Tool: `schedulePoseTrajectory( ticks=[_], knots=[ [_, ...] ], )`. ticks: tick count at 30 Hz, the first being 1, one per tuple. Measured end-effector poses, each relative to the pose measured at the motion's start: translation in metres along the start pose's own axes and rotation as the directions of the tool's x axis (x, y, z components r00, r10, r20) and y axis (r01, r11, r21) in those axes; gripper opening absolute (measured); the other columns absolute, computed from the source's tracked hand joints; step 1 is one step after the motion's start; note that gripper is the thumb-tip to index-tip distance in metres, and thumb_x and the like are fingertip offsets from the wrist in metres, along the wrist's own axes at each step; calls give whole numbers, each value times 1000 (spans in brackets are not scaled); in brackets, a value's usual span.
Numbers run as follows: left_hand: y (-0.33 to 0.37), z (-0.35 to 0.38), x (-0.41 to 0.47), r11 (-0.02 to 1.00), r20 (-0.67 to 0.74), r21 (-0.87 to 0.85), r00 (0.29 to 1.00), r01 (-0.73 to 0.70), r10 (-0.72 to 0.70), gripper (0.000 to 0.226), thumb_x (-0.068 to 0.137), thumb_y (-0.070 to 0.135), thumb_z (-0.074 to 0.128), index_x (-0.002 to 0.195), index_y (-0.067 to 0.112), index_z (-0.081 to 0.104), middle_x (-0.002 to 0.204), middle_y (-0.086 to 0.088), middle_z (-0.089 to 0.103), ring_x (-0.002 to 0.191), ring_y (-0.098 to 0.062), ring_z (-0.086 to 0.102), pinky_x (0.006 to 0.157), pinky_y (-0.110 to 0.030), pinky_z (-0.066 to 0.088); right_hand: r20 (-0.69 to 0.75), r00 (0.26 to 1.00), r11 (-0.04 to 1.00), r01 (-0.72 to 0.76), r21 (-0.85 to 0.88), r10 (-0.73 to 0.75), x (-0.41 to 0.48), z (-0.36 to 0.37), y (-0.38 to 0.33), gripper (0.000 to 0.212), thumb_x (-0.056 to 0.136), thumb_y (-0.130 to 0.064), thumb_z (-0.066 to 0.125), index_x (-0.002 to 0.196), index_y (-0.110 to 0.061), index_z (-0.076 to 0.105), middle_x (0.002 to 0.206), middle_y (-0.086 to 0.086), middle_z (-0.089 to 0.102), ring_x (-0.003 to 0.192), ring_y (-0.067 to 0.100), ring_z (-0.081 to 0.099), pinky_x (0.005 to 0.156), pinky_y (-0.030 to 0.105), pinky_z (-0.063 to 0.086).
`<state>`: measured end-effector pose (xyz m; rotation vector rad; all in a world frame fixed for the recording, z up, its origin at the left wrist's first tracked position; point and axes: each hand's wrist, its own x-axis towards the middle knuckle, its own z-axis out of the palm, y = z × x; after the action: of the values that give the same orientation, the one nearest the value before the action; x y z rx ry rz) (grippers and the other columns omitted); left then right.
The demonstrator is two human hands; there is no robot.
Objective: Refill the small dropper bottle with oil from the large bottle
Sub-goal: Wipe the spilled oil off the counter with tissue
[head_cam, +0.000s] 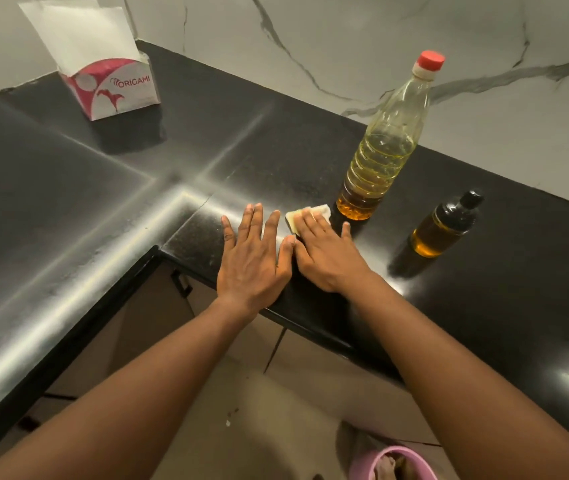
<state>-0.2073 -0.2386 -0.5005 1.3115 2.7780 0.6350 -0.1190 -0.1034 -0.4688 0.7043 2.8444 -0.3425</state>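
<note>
The large clear bottle [385, 147] with a red cap stands upright on the black countertop [103, 188], holding yellow oil. To its right stands the small dark-capped bottle [445, 225], its cap on, with amber oil in its lower part. My right hand [324, 252] lies flat with straight fingers pressing a folded, oil-stained tissue [305, 214] onto the counter just left of the large bottle's base. My left hand [251, 252] rests flat on the counter beside it, fingers spread, thumb touching the right hand.
A pink and white tissue box [113, 88] with tissues sticking up stands at the back left. A marble wall runs behind the counter. The counter's inner corner edge lies under my wrists. A pink bin [392, 462] sits on the floor below.
</note>
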Motion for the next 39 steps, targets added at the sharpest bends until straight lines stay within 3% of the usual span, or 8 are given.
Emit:
schedulePoseTrajectory(
  ticks=[6, 13, 19, 23, 27, 31, 34, 39],
  knots=[
    [0, -3, -1, 999, -5, -46, 1000, 12, -12, 73, 101, 56, 7, 165, 23, 14, 173, -9, 7, 160, -18, -7, 126, -50, -15, 11, 987, 986, 162, 34, -162, -23, 7, 0, 61, 110, -47, 17, 165, -27, 2, 172, -9, -6, 156, 7, -11, 127, 54, -6],
    [-2, -1, 2, 999, 20, -39, 1000, 3, -2, 69, 104, 56, 11, 166, 25, 11, 174, -8, 4, 160, -19, -10, 125, -52, -16, 38, 998, 999, 46, 6, -47, 9, -2, 1, 62, 109, -49, 14, 165, -25, -1, 172, -6, -9, 158, 14, -10, 125, 61, -3],
    [0, -4, 0, 999, 47, -33, 999, 24, -23, 72, 103, 57, 6, 166, 22, 8, 173, -10, -1, 159, -21, -13, 124, -52, -19, 44, 970, 971, 240, -2, -239, -78, 20, 1, 63, 109, -50, 18, 164, -29, -3, 170, -10, -12, 155, 7, -18, 125, 56, -9],
    [0, -7, -4, 999, 95, 32, 995, -13, 10, 70, 105, 59, 8, 166, 23, 2, 172, -13, -10, 158, -24, -19, 122, -54, -23, 76, 986, 988, 152, -15, -150, -128, 28, 19, 66, 105, -60, 12, 163, -35, -6, 168, -16, -15, 152, 0, -23, 125, 58, -9],
    [-9, -7, -11, 995, 111, 84, 993, -48, 39, 73, 103, 63, 7, 166, 26, -1, 172, -12, -15, 156, -23, -24, 119, -54, -28, 16, 1000, 1000, -16, -6, 16, -109, 24, 21, 69, 105, -62, 14, 164, -32, -3, 171, -11, -10, 156, 9, -14, 123, 65, -6],
    [-12, -6, -18, 994, 73, 100, 997, -39, 32, 76, 100, 64, 3, 166, 26, 0, 172, -13, -14, 157, -23, -22, 119, -53, -29, -7, 999, 999, 38, 16, -38, -93, 38, -21, 74, 103, -66, 16, 164, -28, -3, 172, -6, -10, 157, 16, -15, 120, 68, -10],
    [-11, -9, -26, 991, 75, 113, 995, -67, 59, 75, 101, 62, 4, 166, 26, 1, 172, -13, -12, 158, -24, -20, 120, -55, -26, -14, 992, 992, 124, -18, -125, -129, 49, -38, 77, 102, -69, 11, 164, -27, -6, 171, -7, -14, 156, 13, -20, 120, 68, -10],
    [-10, -10, -33, 987, 101, 123, 991, -100, 87, 74, 101, 62, 4, 166, 27, -2, 171, -13, -17, 156, -24, -25, 119, -58, -25, -39, 999, 995, -12, -97, 8, -174, 58, -1, 77, 101, -73, 9, 161, -33, -16, 168, -10, -23, 153, 10, -28, 118, 66, -18]
  ],
)
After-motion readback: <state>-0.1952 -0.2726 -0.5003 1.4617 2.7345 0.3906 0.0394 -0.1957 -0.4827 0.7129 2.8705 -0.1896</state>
